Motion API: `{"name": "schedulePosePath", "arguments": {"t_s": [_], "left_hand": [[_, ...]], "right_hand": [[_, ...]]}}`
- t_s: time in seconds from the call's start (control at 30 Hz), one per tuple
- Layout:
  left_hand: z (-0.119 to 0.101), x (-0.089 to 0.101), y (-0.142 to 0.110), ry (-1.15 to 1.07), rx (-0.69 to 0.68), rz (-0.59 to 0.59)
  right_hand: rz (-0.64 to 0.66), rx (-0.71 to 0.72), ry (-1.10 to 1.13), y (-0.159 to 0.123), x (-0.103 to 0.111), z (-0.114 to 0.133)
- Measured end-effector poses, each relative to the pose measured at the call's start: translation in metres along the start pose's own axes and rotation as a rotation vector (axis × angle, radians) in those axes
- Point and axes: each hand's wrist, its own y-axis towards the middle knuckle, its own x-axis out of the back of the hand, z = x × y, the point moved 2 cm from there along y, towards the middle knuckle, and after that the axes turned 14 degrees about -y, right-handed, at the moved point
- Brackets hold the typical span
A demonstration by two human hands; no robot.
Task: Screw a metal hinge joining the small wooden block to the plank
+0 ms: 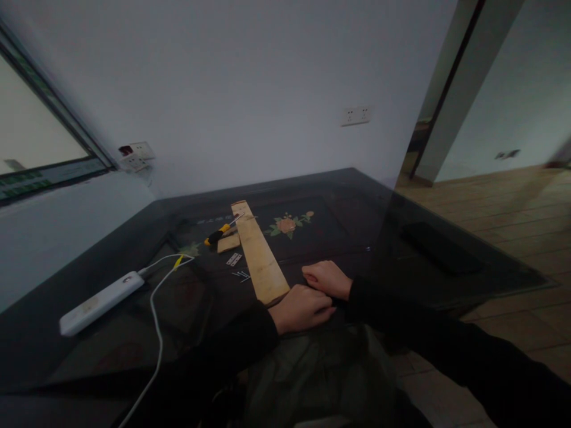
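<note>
My left hand (302,308) rests at the near edge of the dark table, its fingers curled closed, close by the near end of a long wooden board (261,255). Beside it my right hand (328,279) lies in a loose fist on the tabletop. I see nothing held in either one. Left of the board are a small wood block (229,244), a metal hinge (234,259) and several screws (241,275). A screwdriver (218,234) with a yellow and black handle lies with its shaft tip over the board.
On the dark table (348,238) a white power bar (100,304) with a cable (157,321) lies at the left. A dark flat object (439,246) sits at the right. A wall with a socket (355,115) stands behind, a window (40,119) at the left.
</note>
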Motion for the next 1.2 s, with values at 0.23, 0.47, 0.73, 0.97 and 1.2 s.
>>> {"name": "schedulePosePath", "arguments": {"t_s": [0.23, 0.47, 0.73, 0.97, 1.2], "left_hand": [[0.0031, -0.0022, -0.0004, -0.027, 0.012, -0.001], [0.0036, -0.0011, -0.0002, -0.047, 0.036, 0.007], [0.0039, -0.0019, -0.0005, -0.050, 0.020, -0.007], [0.0030, -0.0009, -0.0003, -0.055, 0.023, -0.002], [0.0058, -0.0036, -0.0003, -0.054, 0.028, 0.000]], "right_hand": [[-0.009, 0.001, -0.001, 0.0001, -0.0014, -0.0003], [0.015, -0.007, -0.012, 0.0007, 0.0014, 0.0007], [-0.002, 0.003, -0.004, 0.0008, -0.0001, -0.0008], [0.010, 0.007, 0.010, -0.0001, -0.0003, -0.0008], [0.007, 0.009, 0.011, -0.0001, -0.0005, -0.0006]]}}
